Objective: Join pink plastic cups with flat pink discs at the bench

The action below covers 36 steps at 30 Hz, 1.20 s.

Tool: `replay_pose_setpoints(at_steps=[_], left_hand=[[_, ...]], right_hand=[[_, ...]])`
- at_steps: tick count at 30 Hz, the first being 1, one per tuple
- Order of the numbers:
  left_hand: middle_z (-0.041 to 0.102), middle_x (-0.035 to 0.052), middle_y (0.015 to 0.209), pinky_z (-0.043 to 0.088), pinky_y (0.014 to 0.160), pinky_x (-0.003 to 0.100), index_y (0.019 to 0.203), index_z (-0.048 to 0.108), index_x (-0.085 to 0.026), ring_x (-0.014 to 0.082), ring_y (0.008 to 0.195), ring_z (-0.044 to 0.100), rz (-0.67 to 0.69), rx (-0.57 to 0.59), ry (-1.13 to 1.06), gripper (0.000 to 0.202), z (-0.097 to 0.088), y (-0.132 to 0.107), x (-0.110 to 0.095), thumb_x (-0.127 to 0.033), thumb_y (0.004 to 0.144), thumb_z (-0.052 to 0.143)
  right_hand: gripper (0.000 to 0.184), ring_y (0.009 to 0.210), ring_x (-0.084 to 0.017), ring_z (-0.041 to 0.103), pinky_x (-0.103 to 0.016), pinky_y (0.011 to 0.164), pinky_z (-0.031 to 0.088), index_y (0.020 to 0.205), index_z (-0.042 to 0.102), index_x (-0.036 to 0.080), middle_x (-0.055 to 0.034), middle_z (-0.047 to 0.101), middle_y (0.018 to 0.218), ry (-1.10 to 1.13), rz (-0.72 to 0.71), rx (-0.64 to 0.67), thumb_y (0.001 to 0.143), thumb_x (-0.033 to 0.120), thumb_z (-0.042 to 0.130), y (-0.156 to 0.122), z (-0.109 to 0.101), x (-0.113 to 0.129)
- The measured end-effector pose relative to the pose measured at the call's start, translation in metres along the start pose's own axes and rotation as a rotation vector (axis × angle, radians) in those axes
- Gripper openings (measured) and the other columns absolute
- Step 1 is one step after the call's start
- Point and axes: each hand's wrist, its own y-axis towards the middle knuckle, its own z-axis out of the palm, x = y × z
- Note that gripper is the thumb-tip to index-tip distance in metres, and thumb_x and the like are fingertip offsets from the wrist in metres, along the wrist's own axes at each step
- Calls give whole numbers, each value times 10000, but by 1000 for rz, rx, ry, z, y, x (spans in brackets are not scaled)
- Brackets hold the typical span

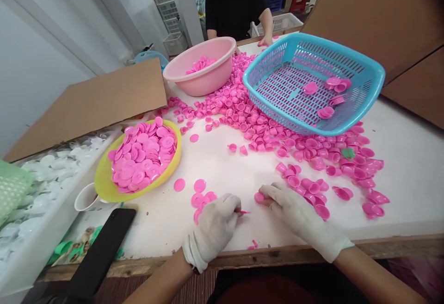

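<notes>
My left hand (219, 218), in a white glove, is closed on a small pink plate (244, 212) seen edge-on, just above the white tabletop. Several loose pink plates (199, 200) lie flat beside it. To its right, my gloved right hand (289, 209) pinches a small pink cup (258, 197) between thumb and fingers; part of the cup is hidden. A cluster of pink toy cups (314, 187) lies beyond the right hand, next to a large heap of pink cups (243, 109).
A yellow bowl (177, 149) piled with pink plates stands left. A pink basin (208, 79) and a blue basket (294, 126) rest farther back. A black phone (104, 248) overhangs the front edge by a bin of white pieces (52, 174). Across the table is a person (236, 8).
</notes>
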Motion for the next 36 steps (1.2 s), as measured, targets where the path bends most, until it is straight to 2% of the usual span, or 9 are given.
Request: replay_pose_setpoints(at_steps=[3, 7, 11, 14, 17, 20, 25, 31, 36], left_hand=[[581, 23, 766, 385, 607, 243, 772, 543, -178, 124, 679, 514, 214, -104, -48, 202, 1, 11, -11, -79, 851, 386], [577, 46, 787, 406, 640, 260, 806, 580, -176, 141, 723, 523, 427, -136, -93, 262, 0, 27, -28, -121, 892, 338], [612, 55, 884, 460, 707, 272, 941, 574, -184, 142, 770, 576, 133, -131, -425, 180, 3, 37, -29, -162, 864, 412], [613, 17, 697, 482, 576, 261, 1012, 527, -169, 128, 584, 586, -210, 118, -813, 212, 11, 41, -20, -303, 869, 445], [584, -4, 595, 469, 485, 242, 898, 521, -153, 117, 486, 566, -366, 345, -1031, 258, 22, 45, -13, -397, 814, 535], [590, -1, 592, 463, 472, 226, 785, 505, -150, 99, 472, 556, -412, 378, -1100, 223, 27, 49, -13, -337, 744, 620], [588, -14, 526, 446, 436, 209, 802, 514, -149, 95, 430, 540, -501, 474, -1156, 187, 27, 56, -14, -226, 685, 638], [590, -26, 531, 467, 428, 209, 799, 497, -169, 117, 455, 584, -435, 428, -985, 152, 31, 58, -11, -162, 675, 585], [569, -41, 520, 490, 480, 246, 805, 468, -175, 121, 464, 578, -412, 499, -946, 196, 24, 58, -10, -200, 672, 611]], right_hand=[[182, 695, -159, 582, -279, 660, 441, 826, 579, 196, -26, 584, 741, 267, 88, 7, 859, 218, 402, -12, -13, 5], [283, 463, -102, 524, -228, 460, 410, 812, 546, 183, 13, 558, 620, 773, 216, 210, 882, 407, 389, -17, -33, 15], [185, 453, -92, 512, -205, 456, 408, 892, 520, 184, 44, 524, 561, 894, 250, 113, 835, 351, 465, -9, -31, 15], [123, 426, -92, 494, -204, 411, 350, 869, 514, 198, 55, 510, 564, 680, 268, 67, 819, 292, 453, -1, -15, 8], [117, 534, -101, 511, -208, 488, 365, 720, 504, 198, 37, 517, 578, 419, 137, 13, 816, 244, 456, 4, -1, 0], [170, 519, -90, 499, -194, 466, 350, 692, 477, 197, 34, 522, 582, 386, 171, 66, 842, 275, 457, 4, 1, -3], [146, 348, -57, 443, -165, 334, 299, 847, 472, 208, 61, 521, 555, 653, 359, 404, 879, 346, 439, 8, -8, 0], [80, 298, -28, 394, -139, 311, 256, 815, 478, 202, 76, 496, 507, 543, 405, 402, 870, 255, 455, 14, -16, 7], [127, 371, -56, 514, -132, 357, 330, 916, 481, 203, 56, 551, 556, 735, 359, 581, 899, 311, 417, 13, -21, 1]])
